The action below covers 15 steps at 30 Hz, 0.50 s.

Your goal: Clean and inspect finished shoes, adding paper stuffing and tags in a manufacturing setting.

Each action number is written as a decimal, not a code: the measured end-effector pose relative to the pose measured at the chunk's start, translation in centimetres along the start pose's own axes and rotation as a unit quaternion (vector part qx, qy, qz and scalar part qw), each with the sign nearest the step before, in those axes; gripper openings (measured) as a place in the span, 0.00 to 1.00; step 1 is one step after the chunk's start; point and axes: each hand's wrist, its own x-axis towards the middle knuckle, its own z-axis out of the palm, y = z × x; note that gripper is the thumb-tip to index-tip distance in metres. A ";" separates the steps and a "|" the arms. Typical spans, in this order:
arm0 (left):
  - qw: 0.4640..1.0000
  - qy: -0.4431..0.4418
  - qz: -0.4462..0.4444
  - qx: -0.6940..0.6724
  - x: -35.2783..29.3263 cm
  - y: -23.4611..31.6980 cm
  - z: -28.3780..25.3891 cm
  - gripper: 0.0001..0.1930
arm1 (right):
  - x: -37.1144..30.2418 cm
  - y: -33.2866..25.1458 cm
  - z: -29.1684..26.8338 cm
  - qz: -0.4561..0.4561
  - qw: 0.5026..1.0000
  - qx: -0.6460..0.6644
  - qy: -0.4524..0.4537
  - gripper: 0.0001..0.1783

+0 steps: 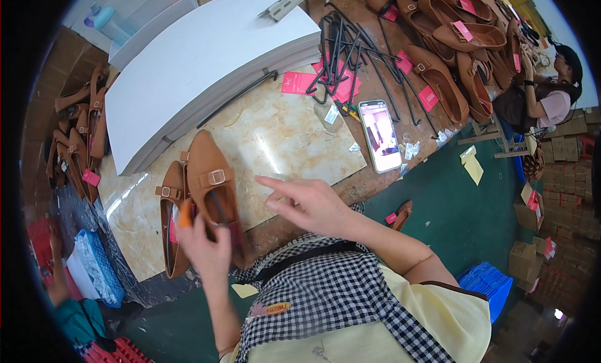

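Observation:
Two brown pointed flats with square buckles lie side by side on the marbled board (269, 134). My left hand (205, 244), an orange cover on one fingertip, is at the inner side of the right-hand flat (210, 156). Its fingers grip that shoe's side near the opening, slightly smeared by motion. Close against it lies the other flat (171, 181), with a pink tag partly hidden by my fingers. My right hand (313, 206) hovers over the front of the board, holding nothing, index finger stretched out and thumb apart.
Behind the shoes stands a stack of white sheets (213, 50). Black hooked rods (341, 56) lie over pink tags, near a phone (380, 137). Brown shoes (441, 87) pile up at far right, more shoes (75, 147) at left. A co-worker (551, 93) sits at right.

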 end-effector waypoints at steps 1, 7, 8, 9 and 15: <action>0.998 0.012 -0.014 0.067 -0.1 -1.3 -0.9 0.24 | -0.2 0.9 0.1 -0.006 0.999 -0.006 0.046 0.22; 0.981 -0.173 -0.042 0.078 -0.1 -6.0 -0.3 0.28 | -0.2 5.2 3.5 0.002 0.991 -0.132 0.032 0.16; 0.984 -0.158 -0.049 0.063 -0.2 -6.5 0.0 0.24 | -0.1 5.6 3.9 0.006 0.988 -0.152 0.007 0.14; 0.984 -0.153 -0.069 0.064 -0.3 -6.8 0.0 0.24 | -0.1 5.8 4.2 -0.007 0.988 -0.150 0.040 0.14; 0.974 -0.103 -0.161 -0.124 -1.6 -13.8 -5.9 0.11 | 0.2 6.8 5.1 0.026 0.993 -0.107 0.046 0.11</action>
